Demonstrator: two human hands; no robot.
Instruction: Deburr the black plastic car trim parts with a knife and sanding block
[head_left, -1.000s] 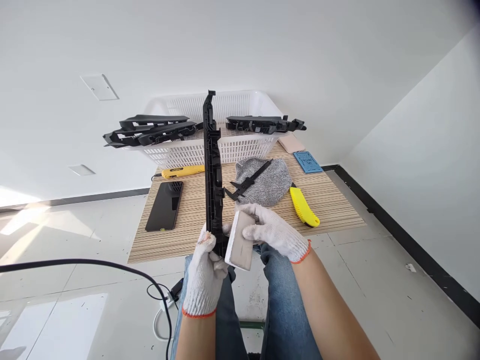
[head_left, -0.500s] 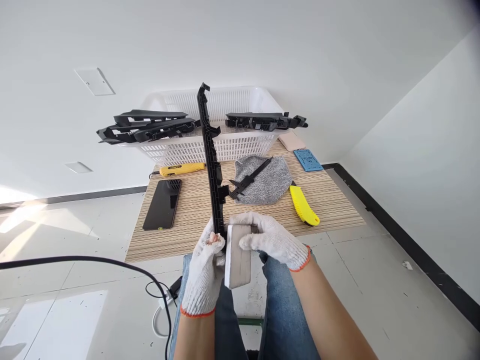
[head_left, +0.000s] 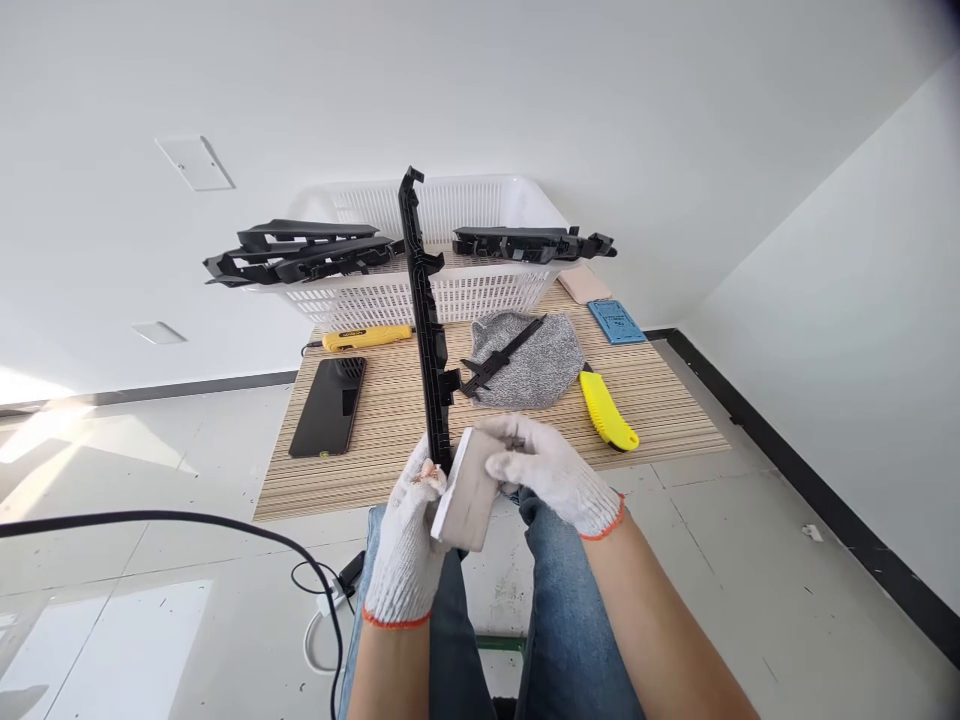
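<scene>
A long black plastic strip [head_left: 429,330] with clips along its side stands nearly upright in my left hand [head_left: 407,545], which is closed round its lower end. I wear white knit gloves with orange cuffs; a fingertip is bare on the left one. My right hand [head_left: 551,475] grips a pale rectangular block [head_left: 468,492] between thumb and fingers. The block is tilted, its left edge close against the left hand and the strip's lower end. Whether block and strip touch is hidden.
Behind, a white basket [head_left: 420,298] carries black plastic parts [head_left: 300,250]. The striped table [head_left: 390,375] holds a phone [head_left: 328,405], yellow tool [head_left: 367,338], grey cloth [head_left: 544,370], black caliper [head_left: 499,362], yellow brush [head_left: 606,410] and blue card [head_left: 616,321]. A black cable [head_left: 187,517] hangs left.
The block has tilted, its lower end swinging left and up toward my left hand. My right hand has shifted slightly with it. The black strip has barely moved.
</scene>
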